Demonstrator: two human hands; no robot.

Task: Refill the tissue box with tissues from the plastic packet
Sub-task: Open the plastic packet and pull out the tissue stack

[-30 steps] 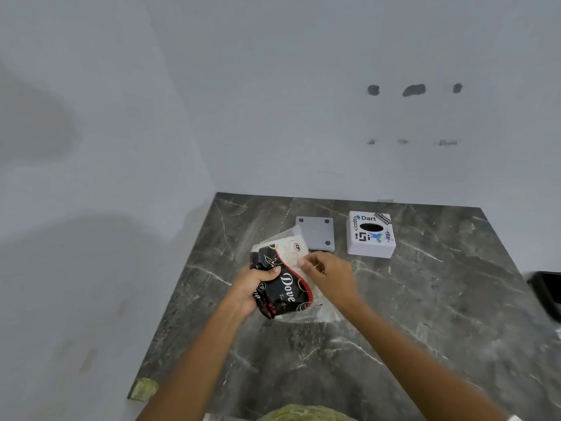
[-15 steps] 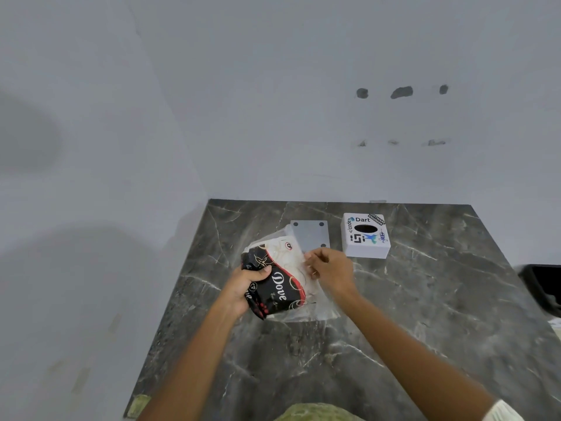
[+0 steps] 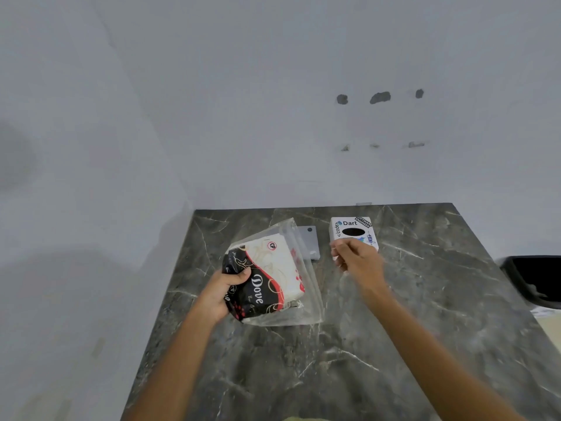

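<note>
My left hand point(image 3: 221, 290) grips the lower left end of the plastic packet point(image 3: 273, 268), a black, red and white "Dove" tissue pack inside a clear bag point(image 3: 306, 311), and holds it tilted above the dark marble counter point(image 3: 334, 375). My right hand point(image 3: 358, 262) hovers to the right of the packet, apart from it, with its fingers curled together and nothing visible between them. It covers the front lower part of the white tissue box point(image 3: 352, 224). The box stands near the back wall, stickers and a dark oval slot on top.
A flat grey plate point(image 3: 309, 238) with a dark hole lies on the counter between packet and box, partly behind the clear bag. A black container point(image 3: 534, 278) sits past the counter's right edge. White walls close the back and left.
My right hand has left the packet's upper edge and moved right, in front of the tissue box. The left hand keeps its hold, and the packet is tilted up more.
</note>
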